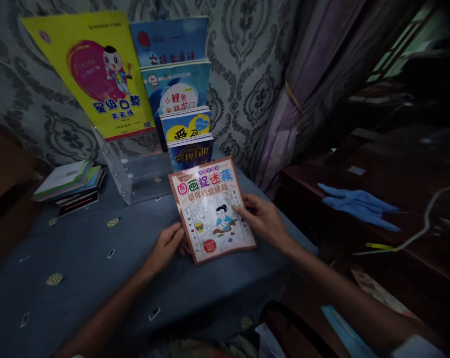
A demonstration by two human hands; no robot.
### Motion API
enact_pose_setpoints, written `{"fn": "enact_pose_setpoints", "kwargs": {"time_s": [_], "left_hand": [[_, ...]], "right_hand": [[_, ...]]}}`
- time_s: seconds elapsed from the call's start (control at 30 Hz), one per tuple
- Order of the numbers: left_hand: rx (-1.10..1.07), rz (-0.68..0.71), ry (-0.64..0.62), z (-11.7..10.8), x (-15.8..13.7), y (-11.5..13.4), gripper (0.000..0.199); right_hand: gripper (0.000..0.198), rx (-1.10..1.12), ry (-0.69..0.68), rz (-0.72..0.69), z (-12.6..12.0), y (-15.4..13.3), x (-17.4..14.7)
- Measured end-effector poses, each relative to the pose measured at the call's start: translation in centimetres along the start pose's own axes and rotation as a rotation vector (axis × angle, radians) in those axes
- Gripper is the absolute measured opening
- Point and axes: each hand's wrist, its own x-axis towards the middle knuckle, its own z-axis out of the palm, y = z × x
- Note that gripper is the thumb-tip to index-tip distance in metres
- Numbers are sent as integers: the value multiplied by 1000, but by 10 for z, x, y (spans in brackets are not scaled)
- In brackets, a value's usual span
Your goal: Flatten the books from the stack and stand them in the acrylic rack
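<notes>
The puzzle book (212,209) is held over the blue-clothed counter (98,258), cover up, its pink title reading "图画捉迷藏" above a drawing of a seated child. Its long axis runs away from the person, top edge tilted slightly left toward the clear acrylic rack (135,174). The left hand (169,246) grips the lower left edge; the right hand (264,219) clasps the right edge, thumb on the cover. In the rack stand tiered books, one reading "小鲤鱼跳龙门" (176,92), beside a yellow book (98,69). A book stack (70,184) lies left; blue gloves (359,204) rest on the dark cabinet (396,243) to the right.
</notes>
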Motion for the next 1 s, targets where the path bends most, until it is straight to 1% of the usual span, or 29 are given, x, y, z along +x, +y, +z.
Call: {"fn": "enact_pose_setpoints", "kwargs": {"time_s": [0.1, 0.17, 0.27, 0.3, 0.37, 0.47, 0.57, 0.67, 0.77, 0.83, 0.87, 0.93, 1.0], "left_hand": [[106, -129, -85, -3, -1, -6, 52], [174, -140, -125, -3, -2, -5, 51], [273, -77, -143, -2, -3, 0, 48], [333, -41, -125, -2, -2, 2, 47], [515, 63, -49, -4, 1, 6, 42], [827, 269, 77, -12, 12, 8, 28], [979, 395, 143, -20, 32, 5, 25], [1017, 429, 174, -25, 51, -2, 25], [1036, 416, 172, -25, 61, -11, 24], [1053, 409, 178, -23, 63, -17, 24], [1057, 414, 185, -22, 62, -20, 24], [1049, 440, 197, -22, 62, -24, 24], [1029, 465, 196, -23, 62, -26, 24]], "right_hand": [[23, -167, -151, 123, 5, 20, 4], [20, -271, -175, 179, 8, 29, 3], [23, -316, -161, 202, 10, 33, -1], [24, -317, -164, 204, 10, 33, -2], [24, -309, -163, 198, 10, 32, -3], [26, -282, -156, 152, 9, 30, -3], [29, -270, -158, 104, 8, 32, -2], [29, -320, -182, 72, 7, 35, -2], [25, -505, -177, 47, 5, 33, -2], [24, -626, -150, 0, 6, 27, -1], [24, -651, -147, -40, 9, 23, 1], [25, -607, -204, -140, 20, 12, 7], [29, -472, -321, -257, 38, 1, 14]]}}
